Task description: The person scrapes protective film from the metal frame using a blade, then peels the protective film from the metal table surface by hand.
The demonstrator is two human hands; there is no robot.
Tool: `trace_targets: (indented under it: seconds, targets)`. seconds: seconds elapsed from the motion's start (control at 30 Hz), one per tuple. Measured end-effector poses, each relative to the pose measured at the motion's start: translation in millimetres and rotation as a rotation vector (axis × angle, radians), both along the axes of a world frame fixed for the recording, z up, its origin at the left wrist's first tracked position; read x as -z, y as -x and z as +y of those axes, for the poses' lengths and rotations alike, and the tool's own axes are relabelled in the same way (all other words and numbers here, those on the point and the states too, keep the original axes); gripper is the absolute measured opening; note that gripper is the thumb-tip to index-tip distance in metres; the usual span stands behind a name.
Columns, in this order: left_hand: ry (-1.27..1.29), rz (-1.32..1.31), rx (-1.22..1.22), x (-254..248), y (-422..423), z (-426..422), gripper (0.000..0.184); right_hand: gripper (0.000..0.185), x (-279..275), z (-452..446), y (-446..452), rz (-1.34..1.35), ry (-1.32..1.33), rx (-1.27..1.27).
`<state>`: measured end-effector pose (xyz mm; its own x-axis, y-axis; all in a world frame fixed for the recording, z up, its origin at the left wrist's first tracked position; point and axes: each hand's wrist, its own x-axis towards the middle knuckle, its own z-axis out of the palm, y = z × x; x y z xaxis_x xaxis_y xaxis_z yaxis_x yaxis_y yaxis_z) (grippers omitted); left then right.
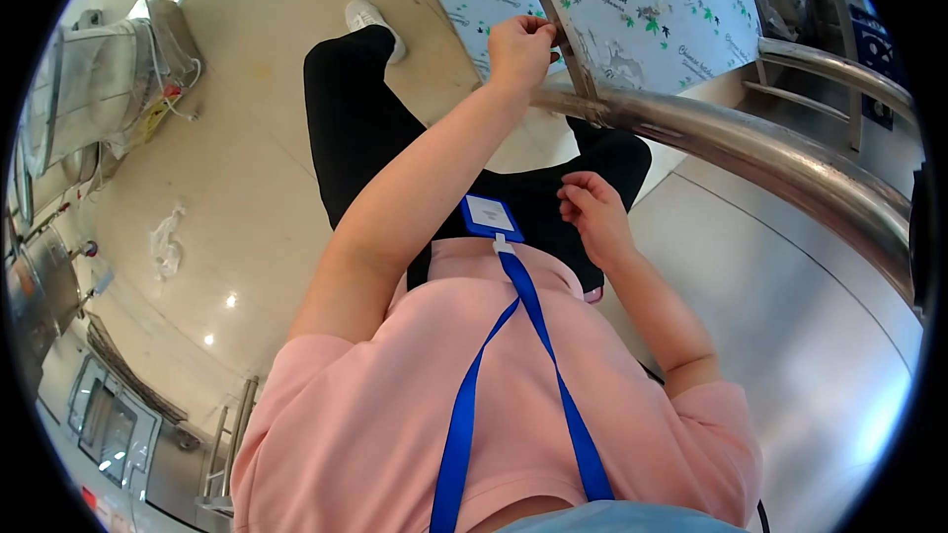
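Note:
My left hand (520, 51) reaches forward to the metal edge strip (555, 15) of a panel covered in printed film (642, 15) marked "Chinese kitchen". Its thumb and fingers are pinched together at that edge. What lies between the fingertips is too small to make out. Above my lap hovers my right hand (595, 212), fingers loosely curled and slightly apart, with nothing visible in it. A blue-framed badge (491, 215) hangs on a blue lanyard (459, 424) between my arms.
A thick steel tube (750, 153) curves from the panel to the right, above a steel surface (780, 276). Curved metal rails (839, 69) stand at upper right. Leftward are a plastic-wrapped item (109, 89), crumpled clear plastic (166, 242) on the tiled floor (237, 188) and metal equipment (114, 424).

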<state>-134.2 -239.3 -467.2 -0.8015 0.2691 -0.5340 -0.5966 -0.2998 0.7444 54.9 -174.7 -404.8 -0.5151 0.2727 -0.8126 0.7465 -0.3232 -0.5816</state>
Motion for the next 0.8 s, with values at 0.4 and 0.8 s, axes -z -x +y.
trace_targets:
  seconds: [0.4,0.8]
  targets:
    - [-0.119,0.033,0.025,3,-1,0,0.007,0.014,-4,11,-18,0.104,0.136,0.223]
    - [-0.076,-0.047,0.034,0,7,-7,0.011,0.016,5,1,16,0.143,0.102,0.026]
